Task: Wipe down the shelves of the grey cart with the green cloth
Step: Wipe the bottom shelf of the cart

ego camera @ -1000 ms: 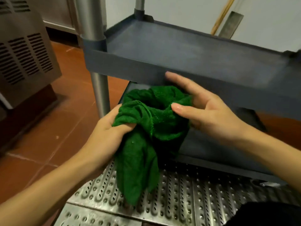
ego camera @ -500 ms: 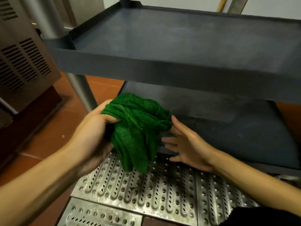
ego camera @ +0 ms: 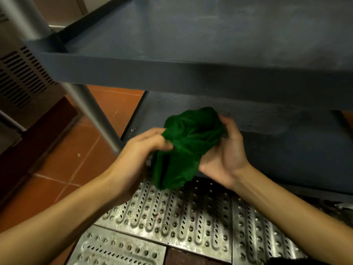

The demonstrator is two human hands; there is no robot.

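The green cloth (ego camera: 188, 146) is bunched up between both hands, in front of the near edge of the grey cart's lower shelf (ego camera: 277, 142). My left hand (ego camera: 141, 155) grips its left side with curled fingers. My right hand (ego camera: 225, 153) cups it from the right, thumb and fingers wrapped round the bundle. A tail of cloth hangs down toward the floor grate. The cart's upper shelf (ego camera: 210, 44) spans the top of the view, its front rim (ego camera: 172, 73) above my hands.
A round metal cart leg (ego camera: 91, 109) stands just left of my left hand. Perforated steel floor grates (ego camera: 181, 217) lie below my arms. Red floor tiles (ego camera: 80, 150) and a vented metal appliance (ego camera: 21, 73) are at the left.
The view dropped lower toward the bottom shelf. My right hand went from open beside the cloth to closing round it. The cloth moved right and forward to the lower shelf's edge.
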